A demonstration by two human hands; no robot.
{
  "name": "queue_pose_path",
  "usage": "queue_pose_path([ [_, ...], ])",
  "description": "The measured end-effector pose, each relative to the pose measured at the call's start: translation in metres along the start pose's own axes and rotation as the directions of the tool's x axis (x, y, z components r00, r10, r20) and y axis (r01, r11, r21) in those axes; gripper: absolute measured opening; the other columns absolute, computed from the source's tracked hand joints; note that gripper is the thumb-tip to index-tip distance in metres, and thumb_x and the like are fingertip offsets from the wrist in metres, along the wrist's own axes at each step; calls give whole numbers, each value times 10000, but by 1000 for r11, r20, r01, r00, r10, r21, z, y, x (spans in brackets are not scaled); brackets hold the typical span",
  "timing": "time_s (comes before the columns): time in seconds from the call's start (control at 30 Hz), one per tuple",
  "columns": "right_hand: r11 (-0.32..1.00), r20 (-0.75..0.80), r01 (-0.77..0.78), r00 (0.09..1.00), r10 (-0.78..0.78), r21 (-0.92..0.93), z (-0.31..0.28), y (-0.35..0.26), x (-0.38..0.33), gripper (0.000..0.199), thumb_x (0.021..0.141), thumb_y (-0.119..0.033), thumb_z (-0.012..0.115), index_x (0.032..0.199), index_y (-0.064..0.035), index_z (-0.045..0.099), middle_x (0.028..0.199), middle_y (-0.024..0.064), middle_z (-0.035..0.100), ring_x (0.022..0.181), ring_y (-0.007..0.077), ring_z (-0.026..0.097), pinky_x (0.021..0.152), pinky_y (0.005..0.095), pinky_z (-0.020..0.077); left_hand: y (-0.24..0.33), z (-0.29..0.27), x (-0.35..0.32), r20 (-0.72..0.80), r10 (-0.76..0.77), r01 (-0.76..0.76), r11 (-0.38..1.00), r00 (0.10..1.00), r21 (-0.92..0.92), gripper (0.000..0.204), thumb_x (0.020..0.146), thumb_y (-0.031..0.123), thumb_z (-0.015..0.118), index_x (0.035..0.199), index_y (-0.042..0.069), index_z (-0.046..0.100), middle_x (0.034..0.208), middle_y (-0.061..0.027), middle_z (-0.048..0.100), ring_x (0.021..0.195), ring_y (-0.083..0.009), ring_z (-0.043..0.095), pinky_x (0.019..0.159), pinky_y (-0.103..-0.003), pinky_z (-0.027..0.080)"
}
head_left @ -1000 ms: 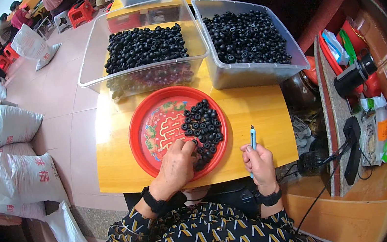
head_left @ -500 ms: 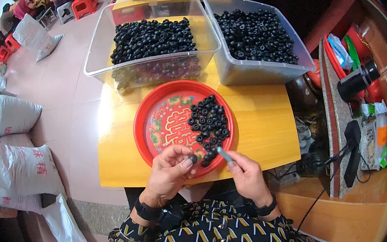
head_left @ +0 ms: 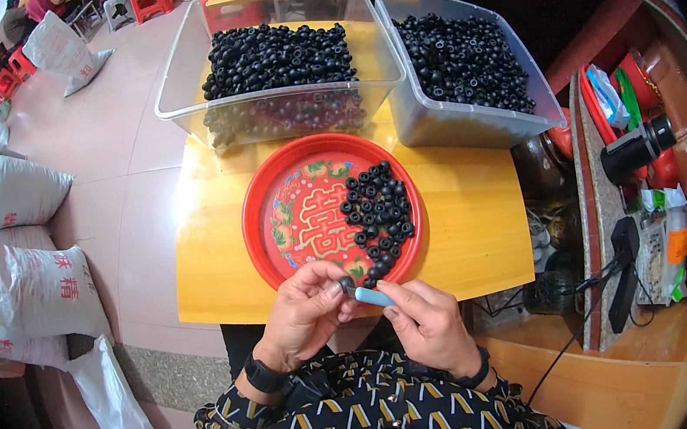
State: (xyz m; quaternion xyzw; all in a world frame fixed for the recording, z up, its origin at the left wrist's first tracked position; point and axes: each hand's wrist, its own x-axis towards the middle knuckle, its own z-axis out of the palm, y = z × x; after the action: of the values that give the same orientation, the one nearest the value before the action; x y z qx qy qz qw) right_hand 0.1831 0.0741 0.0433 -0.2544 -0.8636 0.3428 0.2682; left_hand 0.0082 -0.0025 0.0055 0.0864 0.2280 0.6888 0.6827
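A small round black piece [head_left: 347, 285] is pinched between the thumb and fingers of my left hand [head_left: 307, 307]. My right hand [head_left: 425, 322] grips a short light-blue stick-like tool [head_left: 373, 296], its tip at or very near the black piece; whether they touch I cannot tell. Both hands are over the near rim of a round red tray [head_left: 254, 170] with a gold and floral pattern. Several black ring-shaped pieces [head_left: 380, 209] with holes lie on the tray's right side.
Behind the tray stand two clear plastic bins, a left bin [head_left: 168, 90] and a right bin [head_left: 472, 130], holding many black pieces. They share the yellow table [head_left: 209, 260]. White sacks [head_left: 30, 294] lie on the floor at left. A black bottle [head_left: 637, 149] and power strip [head_left: 624, 272] are at right.
My right hand has moved left and turned, bringing the blue tool across to the black piece. My left hand still holds that piece. The whole view has shifted slightly.
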Motion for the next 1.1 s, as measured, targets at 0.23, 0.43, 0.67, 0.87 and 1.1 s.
queue_pose_path([
  [0.23, 1000, 10, -19, 1000, 19, -22, -2, 0, -1, 336, 752, -27, 620, 1083, 3, 571, 770, 141, 568, 642, 307, 579, 565, 383, 470, -1, -1, 1, 12, 13, -13, 999, 1000, 33, 145, 859, 29, 558, 1003, 29, 544, 856, -81, 575, 708, -152, 543, 652, -262, 464],
  [0.43, 990, 1, 85, 996, -86, -110, -2, 4, 1, 360, 737, -33, 633, 1090, -13, 571, 740, 130, 547, 631, 295, 565, 535, 373, 454, 1, -4, -1, 39, 33, -37, 990, 999, 135, 178, 830, 66, 604, 989, 17, 539, 878, -83, 585, 734, -163, 558, 666, -276, 466],
  [0.67, 949, -274, -152, 959, 73, -277, -1, 44, 6, 301, 789, -4, 551, 1089, -11, 561, 711, 150, 536, 618, 320, 555, 523, 385, 440, -4, 14, -17, 194, -116, 46, 942, 974, 331, 118, 836, 67, 595, 935, 5, 583, 879, -129, 595, 776, -199, 557, 697, -304, 433],
  [0.87, 971, -143, -210, 964, 225, 112, -1, 25, 5, 217, 844, -58, 562, 1046, 21, 578, 865, 198, 610, 752, 308, 623, 647, 334, 485, 0, -4, -4, 117, -139, 142, 990, 983, -21, 159, 864, 114, 568, 1006, 46, 550, 793, -60, 513, 689, -148, 473, 627, -281, 388],
  [1.1, 762, 97, -332, 937, 337, 556, 11, -1, 8, 301, 843, -163, 637, 1077, 13, 565, 786, 8, 586, 733, 52, 560, 613, 224, 467, -3, 3, -2, 110, -162, 164, 986, 981, -11, 153, 870, 69, 554, 1009, 9, 532, 869, -75, 557, 714, -134, 511, 649, -251, 433],
])
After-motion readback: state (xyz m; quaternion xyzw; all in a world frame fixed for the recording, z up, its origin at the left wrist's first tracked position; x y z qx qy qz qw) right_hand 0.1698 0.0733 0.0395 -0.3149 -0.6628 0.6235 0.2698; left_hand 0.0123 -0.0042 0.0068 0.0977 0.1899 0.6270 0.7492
